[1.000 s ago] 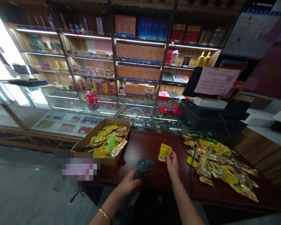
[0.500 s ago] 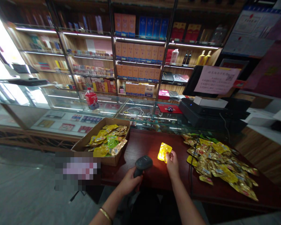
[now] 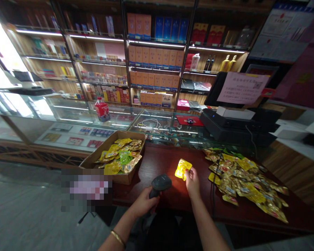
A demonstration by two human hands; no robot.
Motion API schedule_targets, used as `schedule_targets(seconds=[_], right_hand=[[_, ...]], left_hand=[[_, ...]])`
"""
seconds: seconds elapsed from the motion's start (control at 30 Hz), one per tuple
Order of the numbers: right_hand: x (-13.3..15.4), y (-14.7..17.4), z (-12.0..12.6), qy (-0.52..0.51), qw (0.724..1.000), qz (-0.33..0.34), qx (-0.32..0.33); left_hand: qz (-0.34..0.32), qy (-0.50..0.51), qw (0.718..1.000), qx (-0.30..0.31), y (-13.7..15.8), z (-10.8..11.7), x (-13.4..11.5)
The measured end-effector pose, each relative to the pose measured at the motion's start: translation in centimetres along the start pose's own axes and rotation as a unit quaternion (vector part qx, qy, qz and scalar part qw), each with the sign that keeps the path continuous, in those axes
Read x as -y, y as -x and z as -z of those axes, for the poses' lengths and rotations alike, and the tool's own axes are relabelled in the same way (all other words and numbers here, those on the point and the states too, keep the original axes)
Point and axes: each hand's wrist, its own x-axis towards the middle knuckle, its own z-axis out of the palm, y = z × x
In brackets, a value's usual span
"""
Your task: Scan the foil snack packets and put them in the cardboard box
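My left hand [image 3: 146, 201] is wrapped round the handle of a dark barcode scanner [image 3: 161, 182], whose head points right. Between the thumb and fingers of my right hand [image 3: 192, 182] is a small yellow snack packet [image 3: 182, 168], held above the dark red table [image 3: 157, 160] in front of the scanner. Light falls on the packet. To the left stands an open cardboard box [image 3: 128, 179] with many yellow, gold and green packets in it. A loose heap of gold packets [image 3: 240, 181] lies on the table to the right.
A black cable [image 3: 214, 195] runs across the table beside the heap. Beyond are a glass counter [image 3: 122, 120] with a red bottle [image 3: 102, 109], a mouse on a red mat [image 3: 181, 120], and a monitor with a paper sign [image 3: 242, 88]. Stocked shelves line the back wall.
The light on the packet and on the table near it has dimmed. The packet has tilted and shifted very slightly left; both hands stay almost in place.
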Motion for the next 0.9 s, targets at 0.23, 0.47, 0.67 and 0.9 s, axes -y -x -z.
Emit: schedule_targets(seconds=[0.23, 0.47, 0.67, 0.9], right_hand=[[0.0, 0.0, -0.1, 0.016, 1.000, 0.007, 0.000], [0.1, 0.2, 0.7, -0.037, 0.997, -0.053, -0.044], [1.0, 1.9, 1.1, -0.081, 0.993, -0.079, -0.037], [1.8, 4.2, 1.3, -0.101, 0.990, -0.094, -0.021]], left_hand=[[0.004, 0.002, 1.000, -0.004, -0.2, 0.0, 0.0], [-0.002, 0.015, 1.000, -0.014, -0.3, 0.2, 0.2], [-0.015, 0.036, 0.999, -0.009, -0.1, 0.3, 0.4], [-0.018, 0.058, 0.998, 0.008, 0.0, 0.5, 0.4]])
